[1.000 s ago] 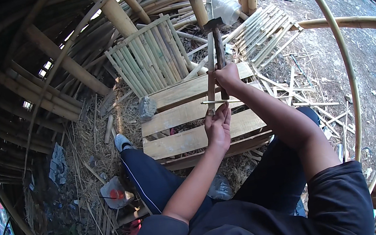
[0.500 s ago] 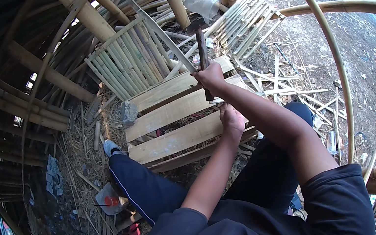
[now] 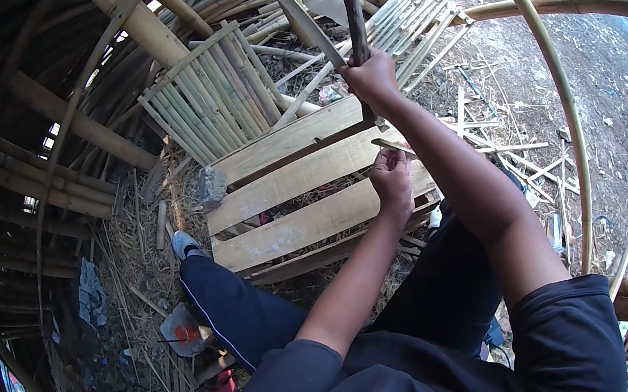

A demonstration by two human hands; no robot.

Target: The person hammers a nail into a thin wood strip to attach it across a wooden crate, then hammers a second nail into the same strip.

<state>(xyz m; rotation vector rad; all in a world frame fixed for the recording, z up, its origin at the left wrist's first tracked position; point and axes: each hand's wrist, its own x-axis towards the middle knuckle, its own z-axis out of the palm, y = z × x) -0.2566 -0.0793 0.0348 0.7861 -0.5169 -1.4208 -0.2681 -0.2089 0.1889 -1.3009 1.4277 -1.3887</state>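
My right hand (image 3: 371, 80) is closed round the dark wooden handle of a hammer (image 3: 356, 23), its head up. The same hand also grips a long, flat, tapering blade (image 3: 296, 12) that slants up and left; I cannot tell whether it is a saw or a machete. Just below, my left hand (image 3: 392, 180) pinches a short bamboo strip (image 3: 390, 146) over the right end of the slatted wooden bench (image 3: 286, 230). The hammer's handle end hangs just above that strip. A grey stone block (image 3: 213, 188) sits on the bench's left end.
A bamboo slat panel (image 3: 215, 100) leans behind the bench. Another slatted frame (image 3: 412, 34) lies at the back right, with loose bamboo sticks (image 3: 524, 161) on the ground. Bamboo posts (image 3: 554, 89) stand around me. A plastic cup with red contents (image 3: 185, 334) is by my left leg.
My right hand has moved up and to the right with the hammer and blade. The left hand has risen slightly, and the bamboo strip now shows above its fingers.
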